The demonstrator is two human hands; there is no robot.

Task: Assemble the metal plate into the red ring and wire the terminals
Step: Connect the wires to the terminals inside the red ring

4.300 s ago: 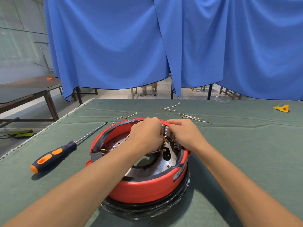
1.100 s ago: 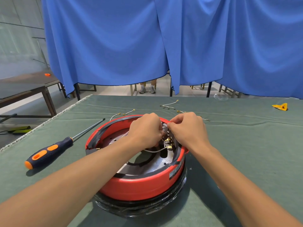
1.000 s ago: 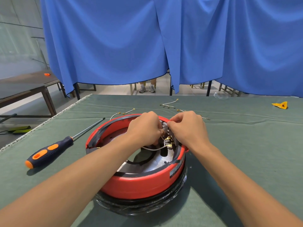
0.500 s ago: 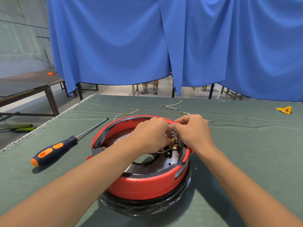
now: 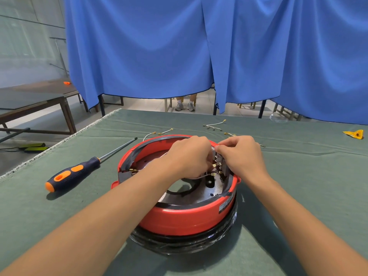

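- Red ring sits on a black base on the green-covered counter, near the middle of the view, with the metal plate lying inside it.
- Both forearms reach in from the near edge and meet over the far right part of the ring.
- Left hand is knuckles-up, its fingers curled down and inward toward the terminal block; a thin white wire with a brass end runs out from under it, so it seems to pinch that wire, though the fingertips are hidden.
- Right hand is also curled, thumb and forefinger pinched together at the top of the terminal block against the ring's inner wall; what exactly they pinch is too small to tell.
- The two hands nearly touch above the block.
- A screwdriver with a dark blue and orange handle lies on the counter to the left of the ring, its shaft pointing away toward the far side.
- Loose wires with brass ends lie on the counter beyond the ring.
- A small yellow piece lies far right on the counter.
- Blue curtains hang behind the counter.
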